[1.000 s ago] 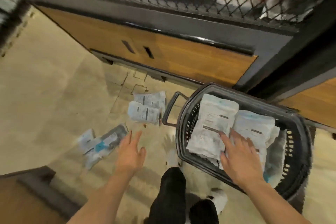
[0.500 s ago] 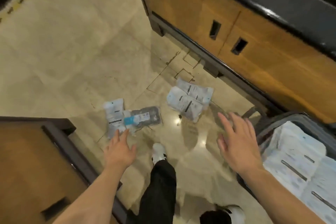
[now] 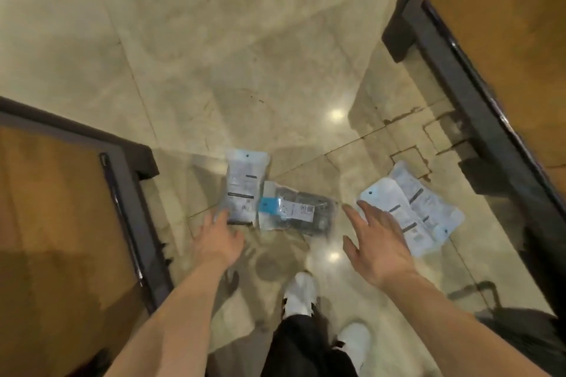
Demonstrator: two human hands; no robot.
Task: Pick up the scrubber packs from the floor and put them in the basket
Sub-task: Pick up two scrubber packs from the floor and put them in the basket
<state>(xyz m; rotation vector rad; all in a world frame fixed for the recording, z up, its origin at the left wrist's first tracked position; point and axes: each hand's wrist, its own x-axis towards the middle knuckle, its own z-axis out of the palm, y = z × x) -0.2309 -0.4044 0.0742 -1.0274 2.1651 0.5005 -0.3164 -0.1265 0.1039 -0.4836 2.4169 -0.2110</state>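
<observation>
Now pickup step: left hand (image 3: 219,239) and right hand (image 3: 378,243), fingers apart, empty, near packs (image 3: 243,190) at 12 o'clock; next, grasp one.

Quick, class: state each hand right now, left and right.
Left hand: open, fingertips at the white pack, gripping nothing.
Right hand: open, fingers spread, holding nothing.

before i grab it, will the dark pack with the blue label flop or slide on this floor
Probably floppy: the dark pack lies flat in a glossy plastic bag, so it should sag if lifted by one edge. Likely light, since it looks thin. It may skid if pushed, as the polished floor gleams.
</observation>
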